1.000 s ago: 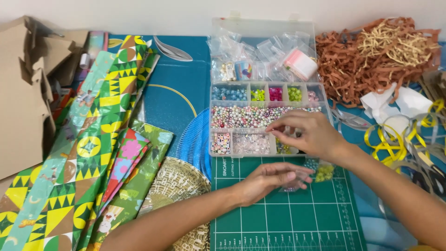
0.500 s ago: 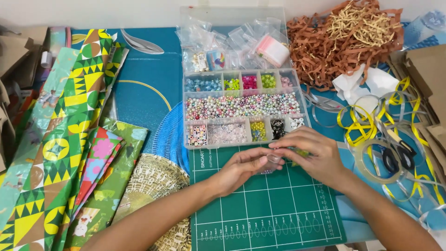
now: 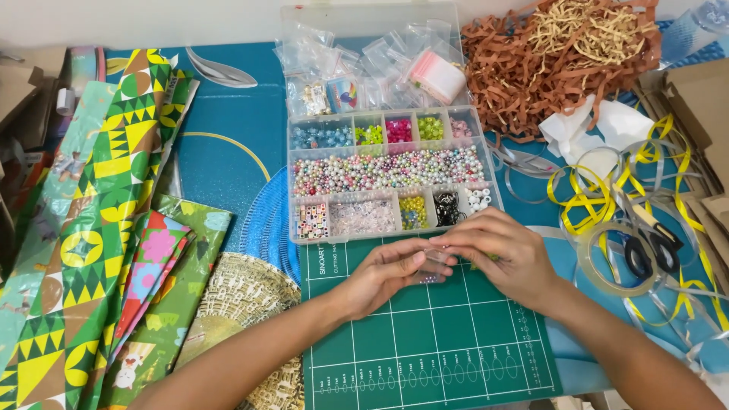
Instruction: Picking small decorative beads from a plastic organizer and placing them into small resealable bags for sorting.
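A pale wall [image 3: 152,23] backs a table under a blue patterned cloth [image 3: 220,167], evenly lit.

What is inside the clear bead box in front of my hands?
The bead box holds compartments of coloured beads, a long row of pastel pearl beads, letter beads and dark rings. Small plastic bags fill its open lid; their contents mostly cannot be made out.
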